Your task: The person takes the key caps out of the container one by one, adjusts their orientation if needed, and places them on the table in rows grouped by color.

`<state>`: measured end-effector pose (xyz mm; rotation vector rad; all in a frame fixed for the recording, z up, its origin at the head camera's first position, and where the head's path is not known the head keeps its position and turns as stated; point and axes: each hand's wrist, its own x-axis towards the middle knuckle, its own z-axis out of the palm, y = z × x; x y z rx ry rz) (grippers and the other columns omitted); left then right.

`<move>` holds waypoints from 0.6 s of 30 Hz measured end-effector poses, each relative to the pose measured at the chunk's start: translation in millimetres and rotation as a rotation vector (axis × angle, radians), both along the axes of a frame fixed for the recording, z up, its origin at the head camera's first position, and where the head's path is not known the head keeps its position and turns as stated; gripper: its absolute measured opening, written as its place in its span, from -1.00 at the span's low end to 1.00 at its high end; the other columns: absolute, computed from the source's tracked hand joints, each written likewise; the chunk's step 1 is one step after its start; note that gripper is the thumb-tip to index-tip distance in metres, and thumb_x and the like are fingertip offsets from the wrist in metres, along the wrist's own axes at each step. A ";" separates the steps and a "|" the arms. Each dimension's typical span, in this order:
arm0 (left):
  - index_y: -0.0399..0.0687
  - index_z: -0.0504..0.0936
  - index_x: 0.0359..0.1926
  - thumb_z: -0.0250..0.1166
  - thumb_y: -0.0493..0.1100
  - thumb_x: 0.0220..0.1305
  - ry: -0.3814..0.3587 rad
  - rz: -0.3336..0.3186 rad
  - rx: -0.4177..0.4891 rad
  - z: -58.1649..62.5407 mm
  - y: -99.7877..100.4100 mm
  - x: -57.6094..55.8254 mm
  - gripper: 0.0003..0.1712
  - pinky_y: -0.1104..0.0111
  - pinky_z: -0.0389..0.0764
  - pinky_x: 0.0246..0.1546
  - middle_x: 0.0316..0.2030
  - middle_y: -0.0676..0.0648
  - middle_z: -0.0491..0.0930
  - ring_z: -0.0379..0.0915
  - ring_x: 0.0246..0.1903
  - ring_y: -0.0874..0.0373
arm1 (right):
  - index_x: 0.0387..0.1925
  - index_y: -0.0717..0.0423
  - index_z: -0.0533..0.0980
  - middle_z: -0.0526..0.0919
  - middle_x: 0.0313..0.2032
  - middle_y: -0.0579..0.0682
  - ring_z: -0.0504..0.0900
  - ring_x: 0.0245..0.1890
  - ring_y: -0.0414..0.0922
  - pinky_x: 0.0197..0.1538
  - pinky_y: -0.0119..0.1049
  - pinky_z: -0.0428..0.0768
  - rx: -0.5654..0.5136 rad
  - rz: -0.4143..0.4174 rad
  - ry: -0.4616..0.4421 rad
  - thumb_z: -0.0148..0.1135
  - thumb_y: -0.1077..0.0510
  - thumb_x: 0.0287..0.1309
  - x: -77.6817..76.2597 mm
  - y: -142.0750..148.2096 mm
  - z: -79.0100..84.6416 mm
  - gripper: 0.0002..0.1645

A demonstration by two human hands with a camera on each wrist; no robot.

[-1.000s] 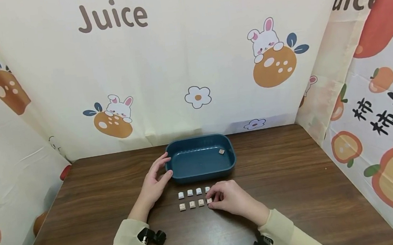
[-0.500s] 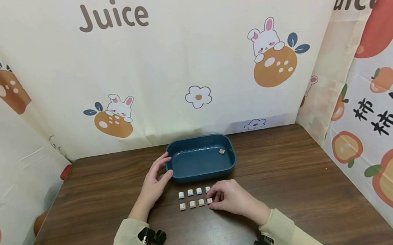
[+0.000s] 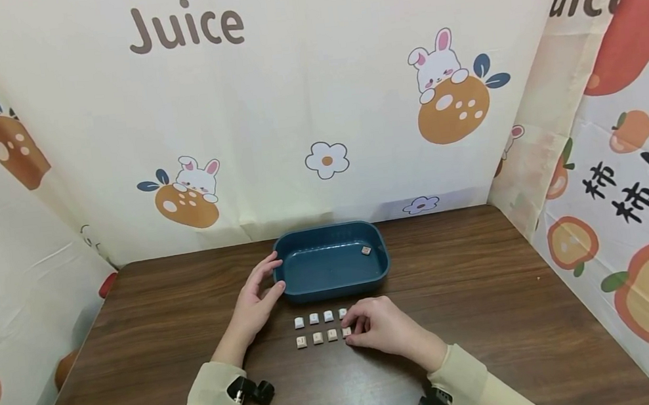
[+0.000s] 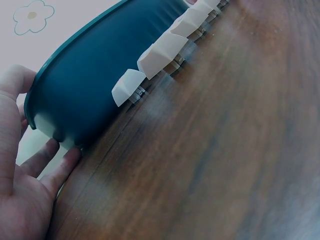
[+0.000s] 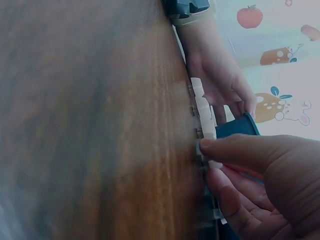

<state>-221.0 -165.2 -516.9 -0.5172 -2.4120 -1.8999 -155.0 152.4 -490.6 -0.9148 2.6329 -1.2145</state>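
Note:
Several pale keycaps stand in two short rows on the brown table in the head view, among them a far-row keycap (image 3: 314,319) and a near-row keycap (image 3: 318,338). Clear stems show under the keycaps (image 4: 162,52) in the left wrist view. My right hand (image 3: 386,328) pinches the keycap (image 3: 347,333) at the right end of the near row between thumb and forefinger, low over the table. Behind the rows sits a dark teal tray (image 3: 334,292). My left hand (image 3: 253,305) touches its left end with fingers spread and fairly straight.
One small square piece (image 3: 366,250) lies inside the tray toward its right end. The brown wooden table (image 3: 491,317) extends on both sides. A printed curtain (image 3: 266,103) hangs along the table's back edge, with more cloth at the sides.
My right fingertips and the pinched keycap have shifted very slightly to the right. My left hand and the tray stay where they were.

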 end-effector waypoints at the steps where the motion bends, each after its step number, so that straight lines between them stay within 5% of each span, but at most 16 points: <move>1: -0.17 0.50 0.51 0.30 -0.18 0.63 -0.001 0.000 0.000 0.4 -0.4 0.1 -0.46 -0.26 0.41 0.46 0.67 0.01 0.23 0.21 0.58 -0.23 | -0.16 0.04 0.79 0.78 -0.31 -0.14 0.66 -0.40 -0.44 -0.31 -0.46 0.70 -0.005 0.001 0.001 0.68 0.22 0.17 0.0 0.2 2.0 -0.77; 11: -0.16 0.50 0.51 0.31 -0.17 0.63 0.002 -0.003 0.005 0.0 -0.8 -0.1 -0.46 -0.25 0.40 0.47 0.67 -0.01 0.23 0.21 0.58 -0.24 | -0.13 0.05 0.81 0.79 -0.25 -0.22 0.66 -0.35 -0.35 -0.27 -0.35 0.74 -0.080 -0.051 0.087 0.60 0.19 0.29 -3.7 10.4 38.4 -0.85; 18: -0.19 0.49 0.52 0.31 -0.17 0.63 0.005 -0.004 0.004 0.0 -0.4 -0.1 -0.45 -0.26 0.40 0.47 0.68 0.00 0.23 0.21 0.57 -0.24 | 0.00 0.12 0.78 0.81 -0.12 -0.04 0.73 -0.25 -0.20 -0.18 -0.22 0.78 -0.035 -0.064 0.170 0.55 0.17 0.35 -21.2 12.3 57.5 -0.77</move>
